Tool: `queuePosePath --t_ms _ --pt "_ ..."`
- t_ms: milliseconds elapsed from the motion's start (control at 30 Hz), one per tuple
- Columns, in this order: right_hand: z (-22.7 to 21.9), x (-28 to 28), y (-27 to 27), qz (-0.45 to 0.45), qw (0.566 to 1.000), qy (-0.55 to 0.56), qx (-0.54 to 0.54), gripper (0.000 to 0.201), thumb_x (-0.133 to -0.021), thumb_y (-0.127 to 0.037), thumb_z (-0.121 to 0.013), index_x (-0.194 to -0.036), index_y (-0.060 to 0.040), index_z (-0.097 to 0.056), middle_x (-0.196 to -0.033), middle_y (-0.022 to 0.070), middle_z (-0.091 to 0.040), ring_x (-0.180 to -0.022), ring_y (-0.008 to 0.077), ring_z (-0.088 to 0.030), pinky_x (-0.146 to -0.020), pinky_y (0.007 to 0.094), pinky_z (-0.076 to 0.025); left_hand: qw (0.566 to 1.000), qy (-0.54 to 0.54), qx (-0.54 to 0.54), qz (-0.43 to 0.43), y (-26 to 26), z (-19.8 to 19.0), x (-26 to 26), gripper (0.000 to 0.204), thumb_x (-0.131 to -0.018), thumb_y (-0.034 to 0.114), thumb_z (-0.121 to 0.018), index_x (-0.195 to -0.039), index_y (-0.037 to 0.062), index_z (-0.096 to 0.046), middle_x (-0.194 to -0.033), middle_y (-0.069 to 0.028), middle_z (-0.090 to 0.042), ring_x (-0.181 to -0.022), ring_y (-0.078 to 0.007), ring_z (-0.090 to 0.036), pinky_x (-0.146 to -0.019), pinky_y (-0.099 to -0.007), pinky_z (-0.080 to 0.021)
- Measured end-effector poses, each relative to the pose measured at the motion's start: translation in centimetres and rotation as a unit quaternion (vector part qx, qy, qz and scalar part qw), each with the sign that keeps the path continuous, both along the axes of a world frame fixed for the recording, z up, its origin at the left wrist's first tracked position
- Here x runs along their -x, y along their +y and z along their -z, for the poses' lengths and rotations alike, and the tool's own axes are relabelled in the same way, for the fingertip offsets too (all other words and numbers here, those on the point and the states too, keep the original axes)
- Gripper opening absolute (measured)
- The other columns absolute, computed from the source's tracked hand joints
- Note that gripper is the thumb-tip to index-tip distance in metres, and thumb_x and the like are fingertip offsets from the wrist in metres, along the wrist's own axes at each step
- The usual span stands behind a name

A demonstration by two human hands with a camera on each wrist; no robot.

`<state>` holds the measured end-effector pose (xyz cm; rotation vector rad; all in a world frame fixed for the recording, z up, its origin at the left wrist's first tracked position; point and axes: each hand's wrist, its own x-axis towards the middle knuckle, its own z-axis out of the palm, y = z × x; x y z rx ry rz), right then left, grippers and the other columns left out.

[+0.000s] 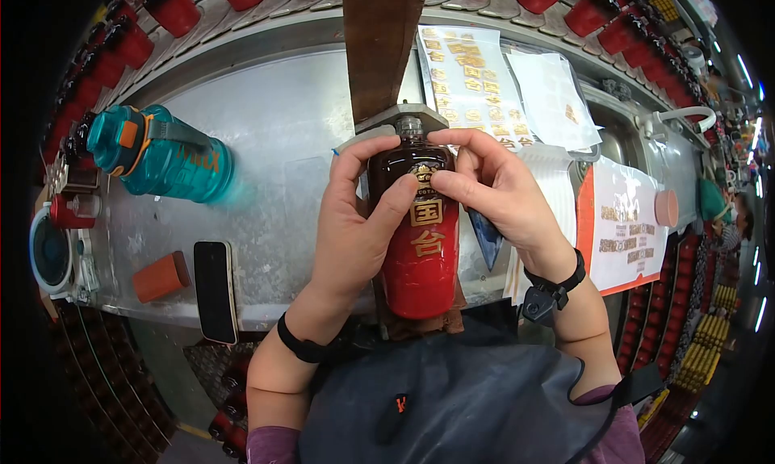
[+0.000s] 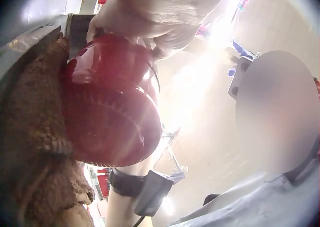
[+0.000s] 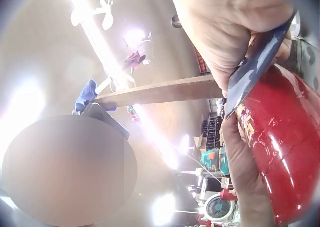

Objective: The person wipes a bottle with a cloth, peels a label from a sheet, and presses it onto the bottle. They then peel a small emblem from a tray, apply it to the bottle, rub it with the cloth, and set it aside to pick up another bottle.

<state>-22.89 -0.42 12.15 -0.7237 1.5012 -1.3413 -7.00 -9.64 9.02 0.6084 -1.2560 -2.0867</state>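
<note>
A bottle (image 1: 420, 278), black at the top and fading to red, lies with its neck away from the body and gold characters facing up. The left hand (image 1: 351, 214) grips its left side, index finger at the shoulder and thumb on the gold emblem (image 1: 423, 173). From the other side the right hand (image 1: 508, 194) touches the shoulder with its index finger and presses its thumb beside the emblem. Its other fingers hold a dark blue triangular scraper (image 1: 484, 236), also seen against the palm in the right wrist view. The left wrist view shows the bottle's red base (image 2: 107, 127).
A brown post (image 1: 383, 52) rises behind the bottle's neck. Left on the metal table are a teal water bottle (image 1: 182, 161), a phone (image 1: 214, 290) and a red-brown block (image 1: 161, 277). On the right lie sheets of gold stickers (image 1: 472, 81) and papers (image 1: 626, 230). Red cups line the back.
</note>
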Motion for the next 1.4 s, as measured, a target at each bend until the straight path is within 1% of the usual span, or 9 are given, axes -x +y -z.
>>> queuePosePath --t_ms 167,300,400,533,767,900,1000,1167,1400 --pt "0.5 0.4 0.4 -0.005 1.000 0.001 -0.001 0.042 -0.091 -0.017 -0.074 -0.127 -0.0019 -0.059 -0.074 -0.0097 -0.046 -0.067 -0.0004 -0.042 -0.061 0.0168 -0.033 1.000 0.007 0.000 0.002 -0.3 1.1 -0.2 0.039 -0.099 0.010 -0.060 -0.135 0.0041 -0.047 -0.125 -0.0087 -0.057 -0.110 -0.0116 -0.058 -0.095 -0.0268 -0.049" --pt "0.6 0.1 1.8 0.042 0.997 -0.045 -0.040 0.044 -0.094 -0.023 -0.070 -0.131 -0.0028 -0.057 -0.085 -0.0074 -0.053 -0.073 0.0007 -0.048 -0.067 0.0173 -0.039 0.995 -0.005 -0.100 0.004 0.1 -0.1 -1.5 0.046 -0.103 0.011 -0.052 -0.146 0.0027 -0.039 -0.133 -0.0120 -0.056 -0.116 -0.0144 -0.057 -0.100 -0.0294 -0.046" --pt "1.2 -0.4 2.9 0.021 0.996 -0.083 -0.020 0.053 -0.096 -0.025 -0.068 -0.140 -0.0039 -0.048 -0.111 -0.0002 -0.057 -0.085 0.0042 -0.056 -0.077 0.0211 -0.046 1.000 -0.024 -0.013 0.010 1.2 0.2 -1.9 0.059 -0.100 0.014 -0.058 -0.151 0.0015 -0.030 -0.131 -0.0144 -0.057 -0.119 -0.0169 -0.056 -0.102 -0.0304 -0.045" --pt "0.6 -1.5 2.8 0.019 0.996 -0.085 -0.008 0.060 -0.094 -0.020 -0.070 -0.144 -0.0011 -0.042 -0.126 0.0088 -0.058 -0.095 0.0077 -0.062 -0.089 0.0247 -0.050 0.998 -0.042 0.037 0.005 1.6 0.5 -1.6 0.071 -0.096 0.017 -0.067 -0.152 0.0001 -0.026 -0.131 -0.0174 -0.057 -0.119 -0.0202 -0.058 -0.100 -0.0316 -0.047" --pt "1.3 -1.9 2.5 0.021 0.997 -0.067 0.008 0.062 -0.093 -0.015 -0.071 -0.144 -0.0003 -0.041 -0.123 0.0094 -0.060 -0.089 0.0058 -0.062 -0.086 0.0219 -0.049 0.998 -0.043 0.047 0.007 1.7 0.5 -1.5 0.071 -0.097 0.018 -0.065 -0.152 -0.0006 -0.025 -0.129 -0.0188 -0.059 -0.117 -0.0202 -0.059 -0.098 -0.0322 -0.049" --pt "1.0 -1.9 2.8 0.035 0.992 -0.118 0.011 0.064 -0.092 -0.014 -0.071 -0.146 -0.0006 -0.039 -0.123 0.0099 -0.060 -0.092 0.0076 -0.062 -0.087 0.0238 -0.049 0.999 -0.039 0.027 0.014 1.5 0.6 -2.1 0.071 -0.099 0.017 -0.062 -0.154 0.0001 -0.022 -0.129 -0.0179 -0.059 -0.117 -0.0199 -0.059 -0.098 -0.0317 -0.048" --pt "0.9 -1.7 3.8 0.028 0.989 -0.145 -0.017 0.068 -0.092 -0.013 -0.072 -0.149 -0.0005 -0.036 -0.125 0.0107 -0.059 -0.095 0.0090 -0.062 -0.089 0.0259 -0.049 0.998 -0.004 -0.049 0.026 1.8 0.6 -2.7 0.073 -0.101 0.016 -0.059 -0.156 0.0003 -0.015 -0.132 -0.0174 -0.057 -0.120 -0.0201 -0.057 -0.100 -0.0319 -0.047" --pt "1.6 -3.2 4.5 0.035 0.989 -0.143 0.008 0.077 -0.088 -0.010 -0.075 -0.151 -0.0009 -0.033 -0.127 0.0113 -0.059 -0.095 0.0089 -0.062 -0.089 0.0262 -0.048 0.992 -0.053 0.102 0.048 2.7 1.0 -3.0 0.090 -0.093 0.016 -0.070 -0.157 -0.0012 -0.008 -0.142 -0.0187 -0.049 -0.125 -0.0223 -0.054 -0.103 -0.0349 -0.046" --pt "1.1 -3.1 4.1 0.010 0.996 -0.084 -0.019 0.083 -0.083 -0.011 -0.080 -0.151 -0.0015 -0.034 -0.118 0.0083 -0.061 -0.088 0.0051 -0.059 -0.085 0.0215 -0.046 0.994 -0.050 0.092 0.042 2.6 1.2 -2.8 0.091 -0.092 0.014 -0.071 -0.156 -0.0025 -0.009 -0.145 -0.0190 -0.046 -0.126 -0.0228 -0.053 -0.103 -0.0358 -0.046"
